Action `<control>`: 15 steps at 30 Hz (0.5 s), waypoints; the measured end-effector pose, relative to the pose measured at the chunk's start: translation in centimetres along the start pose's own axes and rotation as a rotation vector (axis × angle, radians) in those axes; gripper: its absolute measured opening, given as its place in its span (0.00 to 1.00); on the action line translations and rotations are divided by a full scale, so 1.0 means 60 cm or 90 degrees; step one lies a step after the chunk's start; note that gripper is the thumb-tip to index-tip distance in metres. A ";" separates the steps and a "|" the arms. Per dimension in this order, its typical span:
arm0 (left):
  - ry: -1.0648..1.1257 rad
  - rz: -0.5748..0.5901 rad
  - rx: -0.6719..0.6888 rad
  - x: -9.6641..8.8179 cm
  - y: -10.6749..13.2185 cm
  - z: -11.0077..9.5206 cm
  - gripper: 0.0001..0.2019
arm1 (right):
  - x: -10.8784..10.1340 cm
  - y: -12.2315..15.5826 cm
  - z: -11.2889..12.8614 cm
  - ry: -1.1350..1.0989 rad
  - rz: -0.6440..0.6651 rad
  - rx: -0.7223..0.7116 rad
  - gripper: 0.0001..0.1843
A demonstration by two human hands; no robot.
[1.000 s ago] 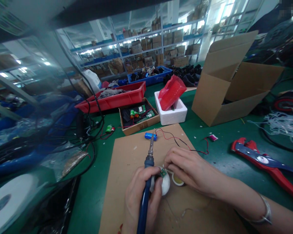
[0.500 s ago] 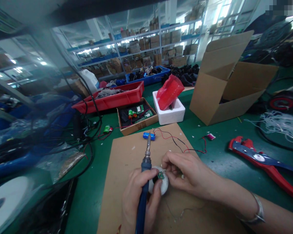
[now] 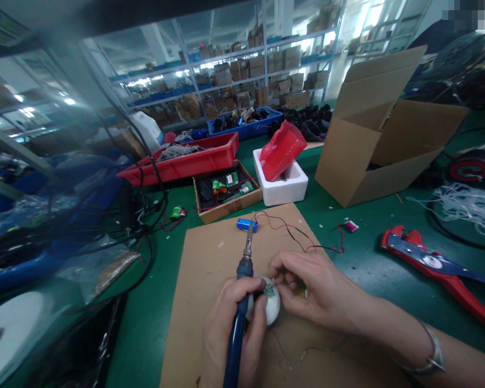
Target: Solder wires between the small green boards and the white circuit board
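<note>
My left hand (image 3: 230,323) is closed around a soldering iron (image 3: 235,337), its metal tip slanting up and away over the cardboard. The thumb and finger of this hand also pinch a small green circuit board (image 3: 269,291) on a rounded white piece (image 3: 272,311). On the right, my right hand (image 3: 307,285) has its fingertips pinched at the board's edge, on what looks like a thin wire; the fingers hide most of it. Beyond the iron's tip lies a blue cylindrical battery (image 3: 246,224) with red and black leads (image 3: 285,226).
Under my hands is a cardboard sheet (image 3: 202,253) on the green table (image 3: 347,258). Red-handled wire strippers (image 3: 432,262) lie to the right. Behind stand a parts box (image 3: 230,209), a white foam box (image 3: 285,193), a red bin (image 3: 186,161) and an open carton (image 3: 343,161).
The soldering iron and the white piece have shifted very slightly right, and the board now shows a little more between my fingers. My right hand keeps its pinch.
</note>
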State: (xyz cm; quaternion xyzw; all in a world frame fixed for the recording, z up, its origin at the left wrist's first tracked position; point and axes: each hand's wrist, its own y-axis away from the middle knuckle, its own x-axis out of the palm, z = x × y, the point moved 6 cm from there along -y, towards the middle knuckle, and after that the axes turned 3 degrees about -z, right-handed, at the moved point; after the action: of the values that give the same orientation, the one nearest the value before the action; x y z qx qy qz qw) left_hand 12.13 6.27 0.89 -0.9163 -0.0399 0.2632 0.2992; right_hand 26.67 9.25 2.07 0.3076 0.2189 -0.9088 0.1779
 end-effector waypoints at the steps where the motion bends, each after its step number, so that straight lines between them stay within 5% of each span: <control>1: 0.002 -0.002 -0.011 0.000 0.000 0.000 0.15 | 0.000 0.000 0.000 0.003 -0.003 0.000 0.09; 15: 0.014 -0.012 -0.054 0.001 0.002 0.001 0.14 | 0.007 0.001 -0.005 0.027 0.006 0.014 0.10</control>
State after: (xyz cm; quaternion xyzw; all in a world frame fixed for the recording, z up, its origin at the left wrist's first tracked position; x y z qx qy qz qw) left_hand 12.15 6.22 0.71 -0.9305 -0.0565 0.2484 0.2632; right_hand 26.52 9.28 1.54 0.3299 0.2110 -0.9036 0.1738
